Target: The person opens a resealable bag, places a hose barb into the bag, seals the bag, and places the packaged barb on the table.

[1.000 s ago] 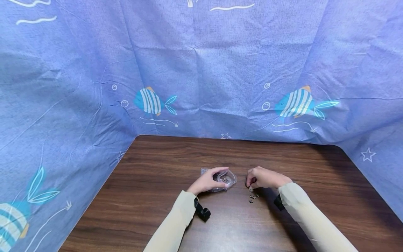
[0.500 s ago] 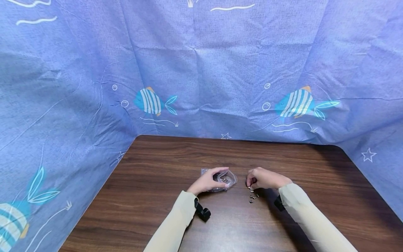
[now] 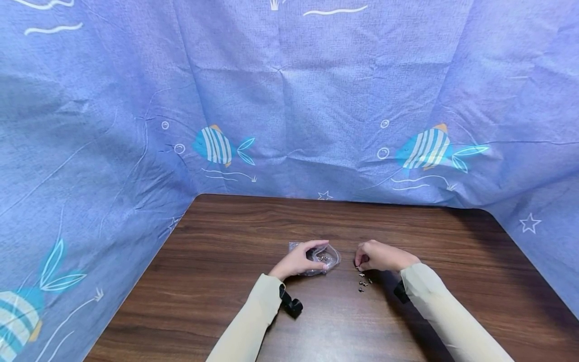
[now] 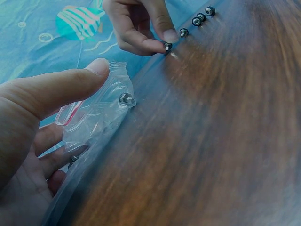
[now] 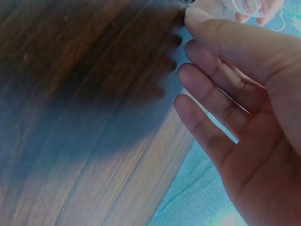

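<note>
My left hand (image 3: 296, 260) holds a clear zip bag (image 4: 94, 127) with its mouth spread, thumb on one side and fingers on the other. A few small metal screws (image 4: 126, 98) show inside the bag. To the right, my right hand (image 3: 382, 255) pinches another small screw (image 4: 168, 46) between thumb and fingertip, close over the table. The right wrist view shows the other fingers loosely bent, while the screw is largely hidden behind the thumb. Several loose screws (image 3: 364, 283) with dark collars lie on the table just nearer than the right fingertips.
Both hands work over a dark wood-grain table (image 3: 235, 236). A blue cloth with printed fish (image 3: 316, 100) hangs along its back and sides. A black strap mount (image 3: 291, 305) on the left wrist sits low over the table.
The screw at my right fingertips has shifted slightly away from the loose ones, toward the far side. My left hand and the bag have stayed put.
</note>
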Demonstrator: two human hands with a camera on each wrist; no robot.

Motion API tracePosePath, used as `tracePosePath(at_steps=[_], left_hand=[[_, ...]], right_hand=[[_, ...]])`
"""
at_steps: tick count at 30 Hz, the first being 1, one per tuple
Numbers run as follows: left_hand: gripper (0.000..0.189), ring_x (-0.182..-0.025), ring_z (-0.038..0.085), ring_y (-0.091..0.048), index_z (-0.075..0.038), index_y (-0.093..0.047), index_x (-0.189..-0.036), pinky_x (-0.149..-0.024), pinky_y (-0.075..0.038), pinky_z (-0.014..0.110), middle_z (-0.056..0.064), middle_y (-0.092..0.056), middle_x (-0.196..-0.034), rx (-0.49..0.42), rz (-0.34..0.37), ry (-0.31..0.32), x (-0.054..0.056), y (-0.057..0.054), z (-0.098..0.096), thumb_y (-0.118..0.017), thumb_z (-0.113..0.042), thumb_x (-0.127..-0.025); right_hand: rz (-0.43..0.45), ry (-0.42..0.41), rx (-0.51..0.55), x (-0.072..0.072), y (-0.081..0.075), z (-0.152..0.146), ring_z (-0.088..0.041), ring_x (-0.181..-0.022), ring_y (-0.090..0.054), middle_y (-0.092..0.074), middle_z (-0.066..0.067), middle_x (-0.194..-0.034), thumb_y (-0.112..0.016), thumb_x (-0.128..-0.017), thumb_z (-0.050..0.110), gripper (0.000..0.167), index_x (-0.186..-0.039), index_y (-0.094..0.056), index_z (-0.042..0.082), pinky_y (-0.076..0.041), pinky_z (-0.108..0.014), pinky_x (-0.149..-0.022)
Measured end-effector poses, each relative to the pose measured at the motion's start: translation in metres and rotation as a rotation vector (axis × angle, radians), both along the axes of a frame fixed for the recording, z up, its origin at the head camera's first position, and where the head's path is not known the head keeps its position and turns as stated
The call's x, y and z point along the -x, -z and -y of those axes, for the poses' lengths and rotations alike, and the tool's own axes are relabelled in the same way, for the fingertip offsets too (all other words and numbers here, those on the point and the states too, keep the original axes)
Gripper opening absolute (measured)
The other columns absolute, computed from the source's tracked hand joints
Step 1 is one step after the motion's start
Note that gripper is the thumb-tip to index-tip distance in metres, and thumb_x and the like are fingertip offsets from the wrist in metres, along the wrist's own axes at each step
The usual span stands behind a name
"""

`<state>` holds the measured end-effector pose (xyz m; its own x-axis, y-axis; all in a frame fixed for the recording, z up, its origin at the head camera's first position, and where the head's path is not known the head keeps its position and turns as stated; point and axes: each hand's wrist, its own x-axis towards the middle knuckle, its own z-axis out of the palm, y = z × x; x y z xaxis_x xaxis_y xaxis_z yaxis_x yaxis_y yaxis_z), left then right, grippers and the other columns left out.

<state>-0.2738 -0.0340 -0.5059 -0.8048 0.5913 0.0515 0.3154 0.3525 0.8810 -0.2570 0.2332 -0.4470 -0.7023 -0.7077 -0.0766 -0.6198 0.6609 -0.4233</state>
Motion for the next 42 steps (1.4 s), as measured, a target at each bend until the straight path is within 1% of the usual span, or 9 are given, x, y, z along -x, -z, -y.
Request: tracePosePath(at_steps=[8, 13, 14, 17, 25, 27, 32, 35, 42], left_hand=[[0.066, -0.132, 0.016, -0.045, -0.018, -0.050, -0.141, -0.108, -0.037, 0.037, -0.002, -0.051, -0.143, 0.022, -0.011, -0.003, -0.001, -0.002, 0.000, -0.077, -0.027, -0.082], [0.067, -0.132, 0.017, -0.045, -0.016, -0.048, -0.142, -0.108, -0.038, 0.039, 0.000, -0.051, -0.144, 0.019, -0.027, 0.013, -0.001, -0.002, 0.001, -0.077, -0.028, -0.082], [0.067, -0.132, 0.018, -0.046, -0.015, -0.048, -0.142, -0.108, -0.038, 0.039, 0.001, -0.051, -0.144, 0.023, -0.045, 0.018, -0.001, -0.001, 0.001, -0.076, -0.028, -0.083], [0.067, -0.132, 0.018, -0.046, -0.014, -0.048, -0.142, -0.107, -0.038, 0.038, 0.002, -0.051, -0.143, 0.026, -0.062, 0.022, -0.001, -0.001, 0.001, -0.077, -0.027, -0.083], [0.067, -0.132, 0.017, -0.046, -0.016, -0.050, -0.141, -0.110, -0.036, 0.038, -0.002, -0.052, -0.142, 0.005, -0.019, 0.003, 0.000, 0.000, 0.000, -0.078, -0.026, -0.081], [0.066, -0.132, 0.017, -0.046, -0.017, -0.051, -0.141, -0.110, -0.035, 0.039, -0.002, -0.053, -0.142, -0.003, -0.013, 0.002, 0.000, 0.000, 0.000, -0.078, -0.025, -0.081], [0.066, -0.130, 0.017, -0.047, -0.017, -0.051, -0.140, -0.109, -0.036, 0.039, -0.002, -0.053, -0.141, -0.009, -0.007, -0.002, -0.001, -0.002, 0.000, -0.079, -0.024, -0.081], [0.066, -0.128, 0.016, -0.049, -0.016, -0.052, -0.139, -0.108, -0.038, 0.037, -0.001, -0.055, -0.139, -0.003, -0.010, -0.007, -0.001, -0.003, 0.000, -0.079, -0.024, -0.080], [0.065, -0.123, 0.017, -0.052, -0.017, -0.052, -0.139, -0.105, -0.040, 0.037, 0.001, -0.056, -0.137, -0.004, -0.011, -0.011, -0.001, -0.002, -0.001, -0.079, -0.024, -0.081]], right_hand=[[0.005, 0.017, -0.005, 0.001, -0.002, 0.000, -0.001, -0.073, -0.057, -0.065, 0.005, -0.082, -0.073, -0.082, 0.005, 0.002, -0.083, -0.071, 0.006, -0.050, -0.020, -0.066], [-0.035, 0.005, -0.018, 0.002, -0.003, 0.001, -0.001, -0.073, -0.057, -0.065, 0.005, -0.081, -0.073, -0.083, 0.009, 0.004, -0.081, -0.071, 0.006, -0.051, -0.021, -0.067], [-0.046, 0.000, -0.018, 0.003, -0.003, 0.001, -0.001, -0.074, -0.057, -0.065, 0.005, -0.081, -0.072, -0.084, 0.010, 0.006, -0.081, -0.071, 0.006, -0.051, -0.021, -0.067], [-0.057, 0.002, -0.009, 0.004, -0.005, 0.002, -0.002, -0.074, -0.058, -0.064, 0.005, -0.081, -0.072, -0.084, 0.010, 0.006, -0.080, -0.071, 0.005, -0.052, -0.021, -0.068], [-0.127, 0.001, 0.023, 0.007, -0.008, 0.007, -0.006, -0.074, -0.062, -0.066, 0.004, -0.081, -0.074, -0.081, 0.008, 0.005, -0.083, -0.071, 0.006, -0.054, -0.023, -0.071], [-0.145, 0.000, 0.031, 0.008, -0.008, 0.008, -0.006, -0.074, -0.061, -0.066, 0.004, -0.081, -0.073, -0.081, 0.009, 0.004, -0.083, -0.071, 0.006, -0.053, -0.023, -0.070], [-0.193, -0.013, 0.056, 0.009, -0.010, 0.013, -0.005, -0.074, -0.060, -0.066, 0.004, -0.081, -0.071, -0.085, 0.009, 0.004, -0.083, -0.071, 0.006, -0.053, -0.021, -0.068], [-0.215, -0.021, 0.062, 0.010, -0.012, 0.016, -0.006, -0.075, -0.061, -0.066, 0.004, -0.082, -0.070, -0.084, 0.007, 0.001, -0.084, -0.071, 0.007, -0.053, -0.021, -0.068], [-0.242, -0.039, 0.073, 0.012, -0.016, 0.026, -0.007, -0.075, -0.062, -0.066, 0.003, -0.083, -0.070, -0.083, 0.004, 0.005, -0.086, -0.072, 0.008, -0.053, -0.021, -0.070]])
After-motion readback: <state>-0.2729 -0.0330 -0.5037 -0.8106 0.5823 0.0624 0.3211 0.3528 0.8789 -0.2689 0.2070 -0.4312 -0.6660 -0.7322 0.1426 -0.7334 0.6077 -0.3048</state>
